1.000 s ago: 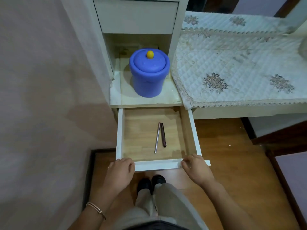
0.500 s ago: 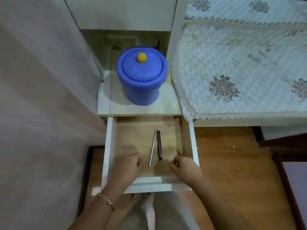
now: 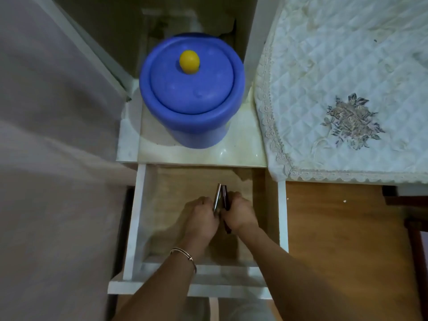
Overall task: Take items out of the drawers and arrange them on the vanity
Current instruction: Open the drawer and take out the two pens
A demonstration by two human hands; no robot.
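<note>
Pickup step: left hand point(image 3: 202, 218) pinches silver pen point(image 3: 217, 200), right hand point(image 3: 238, 214) pinches dark pen point(image 3: 225, 198), both low in open drawer point(image 3: 136, 218). Next: lift, carry far-right onto vanity point(image 3: 347, 66).

— Count check: what's in the drawer point(image 3: 136, 218)?
— One drawer open, two slim sticks inside: one silver pen point(image 3: 217, 198), one dark pen point(image 3: 224, 196).
— Hands?
— Two, the left hand point(image 3: 201, 219) and the right hand point(image 3: 238, 213). One bracelet point(image 3: 184, 254).
— Up top?
— One blue tub point(image 3: 192, 117), one lid, one yellow knob point(image 3: 189, 61). One quilted cloth point(image 3: 342, 89).
</note>
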